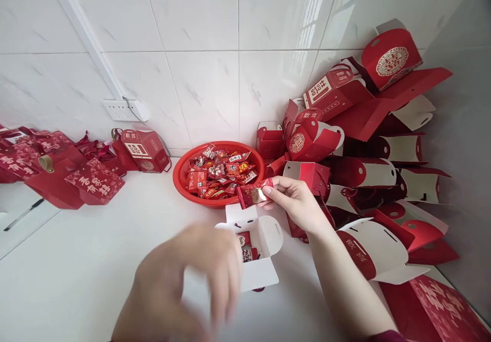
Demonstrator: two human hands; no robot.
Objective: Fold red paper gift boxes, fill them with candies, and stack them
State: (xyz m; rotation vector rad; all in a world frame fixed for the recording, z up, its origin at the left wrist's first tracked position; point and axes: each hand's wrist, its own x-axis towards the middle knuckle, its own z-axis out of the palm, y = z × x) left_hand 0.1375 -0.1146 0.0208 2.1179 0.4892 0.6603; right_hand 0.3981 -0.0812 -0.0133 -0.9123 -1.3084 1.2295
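Left fingers (225,268) curl, blurred, their hold unclear, while right fingers (282,198) pinch a red packet (250,195) by its right end.

Near the open box (261,275), our right hand (289,199) pinches a red packet (253,194); across the box's left side, our left hand (197,247) blurs.

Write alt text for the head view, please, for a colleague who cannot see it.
A person's right hand holds a small shiny red packet near an open white-lined cardboard box containing red-and-white packets, while the blurred left hand hovers nearby. Behind is a round red plastic basket of wrapped packets, flanked by red cardboard boxes.
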